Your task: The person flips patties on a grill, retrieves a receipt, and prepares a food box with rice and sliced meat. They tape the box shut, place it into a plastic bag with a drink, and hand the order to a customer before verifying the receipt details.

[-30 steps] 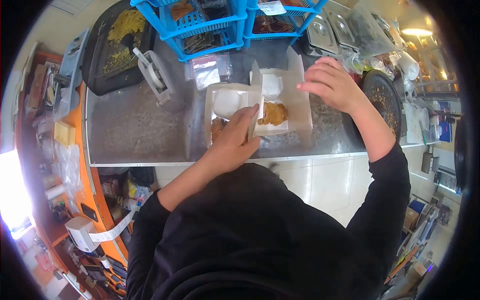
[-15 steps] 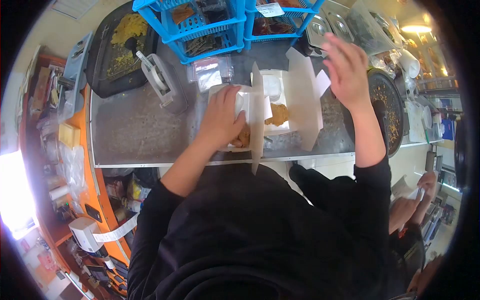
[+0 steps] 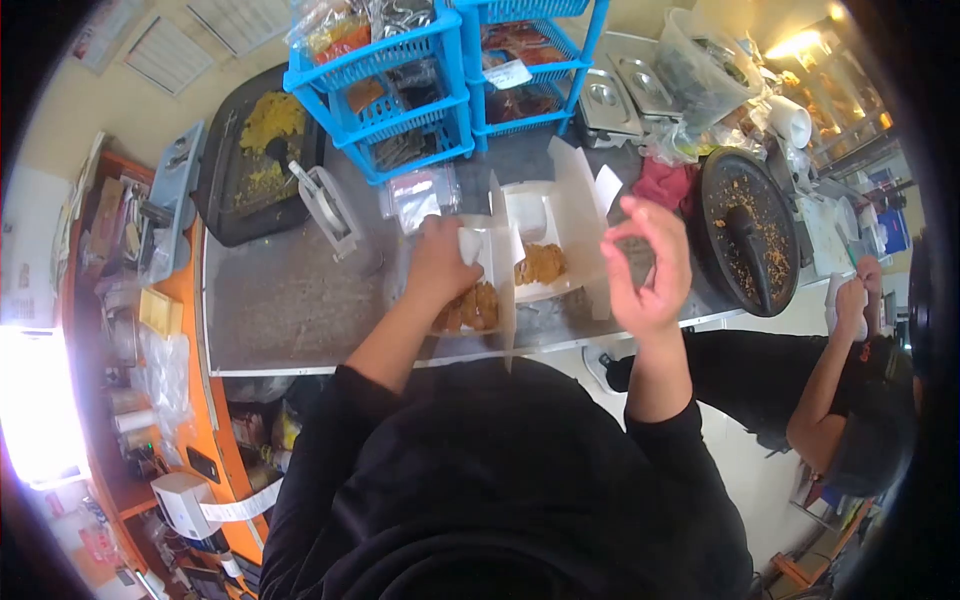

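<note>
Two open paper boxes stand side by side on the metal counter. In the left box, my left hand (image 3: 438,265) is closed around a white wrapped bundle (image 3: 470,246), above brown fried pieces (image 3: 472,308). The right box holds another white wrapped bundle (image 3: 527,215) and a golden fried piece (image 3: 541,264). Its tall raised lid (image 3: 580,225) stands on the right side. My right hand (image 3: 650,268) hovers just right of that lid, fingers curved and apart from the thumb, with nothing visible in it.
Blue basket racks (image 3: 400,90) stand behind the boxes. A black mortar with a pestle (image 3: 745,235) sits at right, a black tray with yellow crumbs (image 3: 262,150) at left, near a tape dispenser (image 3: 322,210). A co-worker (image 3: 830,390) at right holds something white.
My right hand has come down and left, toward the right box's lid. My left hand stays at the left box. The view has shifted, and the co-worker has come further into sight.
</note>
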{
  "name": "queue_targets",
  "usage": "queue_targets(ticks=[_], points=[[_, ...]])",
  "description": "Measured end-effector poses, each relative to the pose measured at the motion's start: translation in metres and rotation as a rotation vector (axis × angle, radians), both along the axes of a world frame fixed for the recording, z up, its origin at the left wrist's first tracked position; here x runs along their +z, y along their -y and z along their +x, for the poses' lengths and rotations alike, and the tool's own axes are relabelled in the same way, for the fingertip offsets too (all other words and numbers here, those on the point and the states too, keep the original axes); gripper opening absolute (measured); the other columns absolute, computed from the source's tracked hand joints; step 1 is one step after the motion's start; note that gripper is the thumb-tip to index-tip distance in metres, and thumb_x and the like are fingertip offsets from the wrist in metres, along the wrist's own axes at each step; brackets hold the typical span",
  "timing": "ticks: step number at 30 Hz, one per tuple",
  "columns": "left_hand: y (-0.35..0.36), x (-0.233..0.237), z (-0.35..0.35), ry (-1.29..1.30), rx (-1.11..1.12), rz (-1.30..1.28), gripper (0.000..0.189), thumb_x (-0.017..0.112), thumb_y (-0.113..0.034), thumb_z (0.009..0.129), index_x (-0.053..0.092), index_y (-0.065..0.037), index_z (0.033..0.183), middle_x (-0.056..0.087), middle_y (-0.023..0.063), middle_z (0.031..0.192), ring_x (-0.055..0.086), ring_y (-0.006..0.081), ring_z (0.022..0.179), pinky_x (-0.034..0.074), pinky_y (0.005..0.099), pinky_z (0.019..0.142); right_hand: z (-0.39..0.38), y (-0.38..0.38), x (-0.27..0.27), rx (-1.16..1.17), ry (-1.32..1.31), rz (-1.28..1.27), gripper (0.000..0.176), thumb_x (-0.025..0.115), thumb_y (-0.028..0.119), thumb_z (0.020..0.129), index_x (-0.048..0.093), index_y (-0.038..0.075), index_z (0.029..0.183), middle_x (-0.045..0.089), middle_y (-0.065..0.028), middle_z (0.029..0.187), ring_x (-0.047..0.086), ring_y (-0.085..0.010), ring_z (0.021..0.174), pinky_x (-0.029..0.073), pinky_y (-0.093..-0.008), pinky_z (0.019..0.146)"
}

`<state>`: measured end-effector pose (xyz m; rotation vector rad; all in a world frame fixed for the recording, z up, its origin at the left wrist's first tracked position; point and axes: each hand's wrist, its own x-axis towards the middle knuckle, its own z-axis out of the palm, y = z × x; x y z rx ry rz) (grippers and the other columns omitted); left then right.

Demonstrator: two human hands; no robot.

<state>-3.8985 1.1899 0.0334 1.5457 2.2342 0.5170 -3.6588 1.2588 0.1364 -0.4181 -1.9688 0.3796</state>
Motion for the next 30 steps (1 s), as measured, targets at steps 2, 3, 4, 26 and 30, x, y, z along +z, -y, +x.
queue_targets(ticks=[2, 3, 4, 26, 30], points=[[0.003, 0.026, 0.006, -0.030, -0.025, 0.319, 0.056, 0.075, -0.015, 0.061, 0.049, -0.006, 0.110, 0.044, 0.0184, 0.115, 0.053, 0.0383, 0.101, 0.048, 0.0448, 0.083, 0.004, 0.008, -0.010, -0.009, -0.008, -0.148, 0.059, 0.066, 0.000, 0.078, 0.041, 0.001, 0.131, 0.051, -0.0195, 0.123, 0.059, -0.0206, 0.091, 0.045, -0.0328, 0.084], [0.004, 0.055, 0.013, -0.010, -0.057, 0.442, 0.055, 0.075, -0.014, 0.061, 0.049, -0.006, 0.109, 0.045, 0.0180, 0.115, 0.053, 0.0379, 0.101, 0.048, 0.0444, 0.083, 0.004, 0.011, -0.012, -0.011, -0.010, -0.227, 0.060, 0.068, 0.006, 0.080, 0.039, 0.001, 0.133, 0.050, -0.0190, 0.125, 0.058, -0.0214, 0.096, 0.044, -0.0339, 0.087], [0.007, 0.081, 0.020, 0.010, -0.087, 0.563, 0.054, 0.075, -0.013, 0.062, 0.049, -0.006, 0.109, 0.045, 0.0176, 0.115, 0.053, 0.0376, 0.101, 0.048, 0.0440, 0.083, 0.000, 0.016, -0.007, 0.059, -0.075, -0.372, 0.065, 0.070, 0.009, 0.079, 0.037, 0.001, 0.134, 0.049, -0.0185, 0.126, 0.056, -0.0217, 0.099, 0.043, -0.0346, 0.089], [0.086, 0.052, -0.021, 0.385, -0.115, 0.602, 0.066, 0.067, -0.003, 0.077, 0.033, -0.003, 0.133, 0.037, 0.0184, 0.137, 0.043, 0.0296, 0.123, 0.041, 0.0397, 0.096, 0.127, -0.101, -0.184, -0.712, 0.197, -1.156, 0.051, 0.071, 0.036, 0.076, 0.061, 0.000, 0.112, 0.066, -0.0130, 0.100, 0.064, -0.0261, 0.090, 0.048, -0.0364, 0.080], [0.140, 0.039, -0.057, 0.382, 0.187, 0.616, 0.061, 0.061, -0.002, 0.081, 0.033, -0.003, 0.135, 0.038, 0.0146, 0.137, 0.045, 0.0262, 0.121, 0.041, 0.0371, 0.096, 0.096, -0.087, -0.121, -1.177, 0.830, -0.735, 0.070, 0.069, 0.047, 0.076, 0.051, 0.003, 0.128, 0.050, -0.0196, 0.129, 0.051, -0.0329, 0.117, 0.044, -0.0413, 0.093]])
